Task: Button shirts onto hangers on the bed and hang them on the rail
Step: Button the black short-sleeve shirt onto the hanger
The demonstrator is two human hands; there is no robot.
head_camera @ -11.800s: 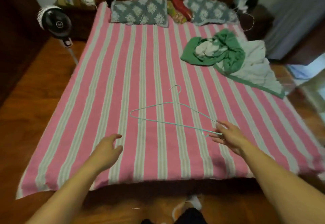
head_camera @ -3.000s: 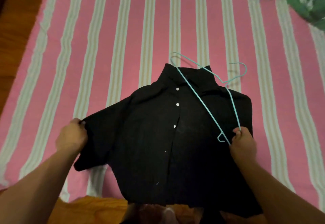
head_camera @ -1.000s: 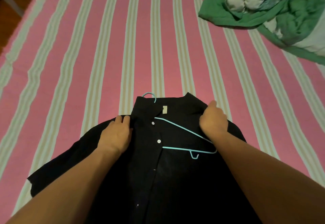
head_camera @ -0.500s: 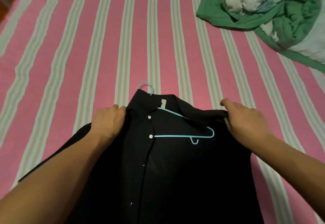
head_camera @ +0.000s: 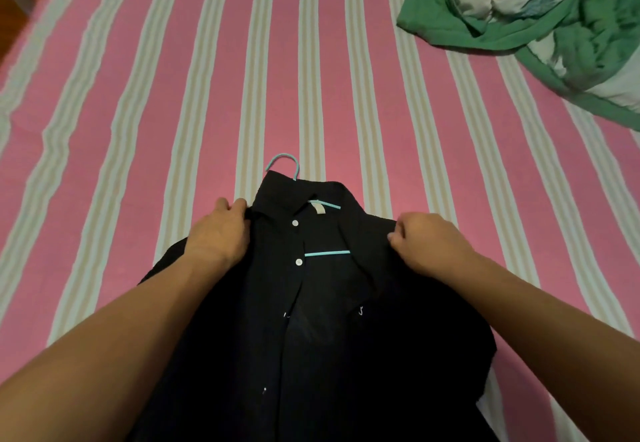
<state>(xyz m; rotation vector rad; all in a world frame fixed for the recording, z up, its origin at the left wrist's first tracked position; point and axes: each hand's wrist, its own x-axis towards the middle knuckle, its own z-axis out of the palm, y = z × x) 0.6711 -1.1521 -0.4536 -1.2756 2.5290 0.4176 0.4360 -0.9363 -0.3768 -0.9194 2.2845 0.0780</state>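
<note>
Head view: we see a black shirt lying face up at the near edge of the bed, collar pointing toward the far edge. A teal hanger sits inside it, its hook poking out past the collar and its bar showing through the open front. Our left hand rests on the shirt's left shoulder, fingers curled onto the fabric beside the collar. Our right hand pinches the right shoulder seam, knuckles up. Both forearms reach in from the near edge over the shirt. A green blanket lies crumpled toward the bed's far right corner.
</note>
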